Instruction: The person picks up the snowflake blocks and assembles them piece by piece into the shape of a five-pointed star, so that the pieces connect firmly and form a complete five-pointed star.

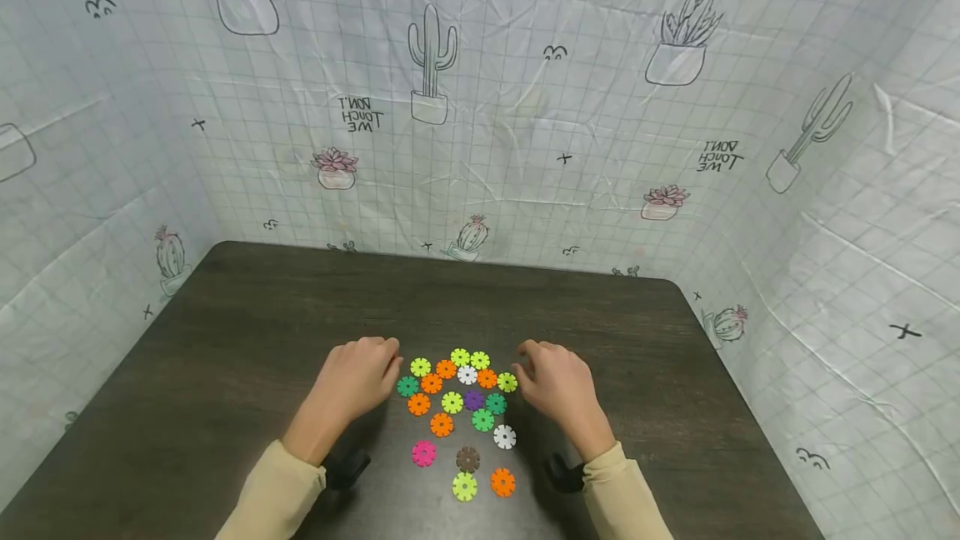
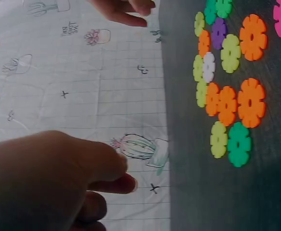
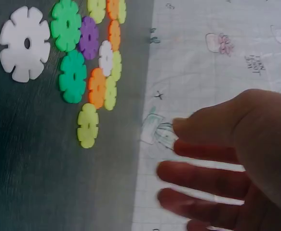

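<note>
Several flat, notched plastic flower discs lie in a loose cluster between my two hands. Among them are a purple disc (image 1: 473,399), a pink disc (image 1: 423,453), a brown disc (image 1: 468,459) and a white disc (image 3: 25,44); others are orange, yellow-green and green. My left hand (image 1: 356,377) hovers left of the cluster, nearest a green disc (image 2: 239,144), its fingers loosely bent around nothing. On the other side is my right hand (image 1: 557,377), close to a yellow-green disc (image 3: 87,126). Its fingers are relaxed and slightly spread in the right wrist view, holding nothing.
The dark wooden table (image 1: 277,307) has rounded far corners. Pale gridded cloth (image 1: 495,65) with cactus drawings hangs behind it and along both sides. A black wrist mount (image 1: 347,470) shows under the left wrist, and another black mount (image 1: 564,473) under the right.
</note>
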Demonstrator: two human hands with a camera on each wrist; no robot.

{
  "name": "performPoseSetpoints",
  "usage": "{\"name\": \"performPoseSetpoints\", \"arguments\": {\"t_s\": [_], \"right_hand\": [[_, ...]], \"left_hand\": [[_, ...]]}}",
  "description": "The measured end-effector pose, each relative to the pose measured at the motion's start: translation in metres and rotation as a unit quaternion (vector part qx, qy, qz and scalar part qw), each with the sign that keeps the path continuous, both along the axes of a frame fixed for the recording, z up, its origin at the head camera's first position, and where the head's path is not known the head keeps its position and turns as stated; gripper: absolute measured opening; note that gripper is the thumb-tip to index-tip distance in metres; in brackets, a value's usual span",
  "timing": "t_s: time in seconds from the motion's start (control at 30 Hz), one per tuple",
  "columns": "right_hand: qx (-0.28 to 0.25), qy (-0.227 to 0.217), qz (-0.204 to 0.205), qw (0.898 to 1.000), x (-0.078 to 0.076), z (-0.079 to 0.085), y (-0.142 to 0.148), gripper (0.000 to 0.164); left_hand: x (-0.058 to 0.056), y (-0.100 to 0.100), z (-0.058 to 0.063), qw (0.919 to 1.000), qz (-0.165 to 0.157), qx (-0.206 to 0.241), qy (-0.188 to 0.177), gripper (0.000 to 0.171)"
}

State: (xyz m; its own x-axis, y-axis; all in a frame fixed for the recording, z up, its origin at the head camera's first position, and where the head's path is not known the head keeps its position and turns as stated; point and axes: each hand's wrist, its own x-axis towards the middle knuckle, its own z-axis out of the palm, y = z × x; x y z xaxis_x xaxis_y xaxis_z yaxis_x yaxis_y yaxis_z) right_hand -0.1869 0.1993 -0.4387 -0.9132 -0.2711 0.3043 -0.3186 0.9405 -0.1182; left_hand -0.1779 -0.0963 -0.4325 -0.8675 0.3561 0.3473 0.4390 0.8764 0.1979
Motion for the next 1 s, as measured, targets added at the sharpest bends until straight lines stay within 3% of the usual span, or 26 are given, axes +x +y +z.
{"name": "performPoseSetpoints", "arguments": {"t_s": [0.13, 0.27, 0.47, 0.6, 0.73, 1.0], "right_hand": [[0.020, -0.079, -0.016, 0.997, -0.008, -0.007, -0.001, 0.022], [0.021, -0.137, -0.016, 0.990, -0.016, -0.016, -0.002, 0.024], [0.015, -0.241, -0.006, 0.970, -0.026, -0.023, -0.004, 0.029], [-0.001, -0.291, 0.001, 0.957, -0.029, -0.026, -0.004, 0.027], [-0.018, -0.318, -0.003, 0.948, -0.029, -0.026, -0.002, 0.028], [-0.054, -0.307, -0.009, 0.950, -0.027, -0.025, -0.001, 0.030]], "left_hand": [[-0.004, 0.003, -0.008, 0.9995, 0.007, -0.011, -0.029, 0.021], [-0.008, 0.005, -0.017, 0.9964, 0.012, -0.022, -0.081, 0.018], [-0.022, 0.009, -0.038, 0.9804, 0.012, -0.008, -0.197, 0.025], [-0.028, 0.009, -0.047, 0.9705, 0.010, 0.021, -0.240, 0.030], [-0.029, 0.009, -0.050, 0.9654, 0.001, 0.034, -0.258, 0.025], [-0.028, 0.003, -0.054, 0.9508, -0.002, 0.096, -0.295, 0.028]]}}
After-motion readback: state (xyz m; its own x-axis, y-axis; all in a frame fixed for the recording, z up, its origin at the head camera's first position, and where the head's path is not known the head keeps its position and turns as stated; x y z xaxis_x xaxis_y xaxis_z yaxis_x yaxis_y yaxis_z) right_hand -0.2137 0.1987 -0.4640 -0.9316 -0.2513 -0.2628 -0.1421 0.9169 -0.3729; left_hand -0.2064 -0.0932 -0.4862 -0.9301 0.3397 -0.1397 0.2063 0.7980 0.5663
